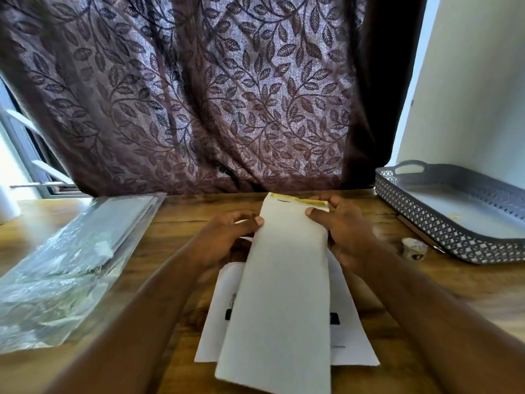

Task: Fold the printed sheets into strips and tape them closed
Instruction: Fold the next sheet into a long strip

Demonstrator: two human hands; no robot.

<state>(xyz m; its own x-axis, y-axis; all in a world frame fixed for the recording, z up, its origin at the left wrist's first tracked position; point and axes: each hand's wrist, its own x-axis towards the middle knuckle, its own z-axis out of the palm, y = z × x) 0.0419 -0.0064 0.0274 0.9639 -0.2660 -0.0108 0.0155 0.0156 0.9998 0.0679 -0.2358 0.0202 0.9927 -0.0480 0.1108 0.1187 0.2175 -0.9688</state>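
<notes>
Head view is catching the folded strip (pixel 281 280) at frame centre, held over flat printed sheets (pixel 352 345) on the tabletop (pixel 181 228), left hand (pixel 227 237) and right hand (pixel 343 231) pinching its far-end edges; light, floppy paper, likely creasing easily, so gripping both long edges is looking wisest.

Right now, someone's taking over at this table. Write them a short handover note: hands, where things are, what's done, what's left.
Left hand pinches the folded strip's left edge near its far end.
Right hand pinches the right edge opposite, by the yellow tape.
The strip is held over flat printed sheets on the table; a small roll, likely tape, sits beside the grey tray at right.
Done: one sheet folded, tape on its far end.
Left: check the seal, which I cannot judge; fold and tape the flat sheets.
</notes>
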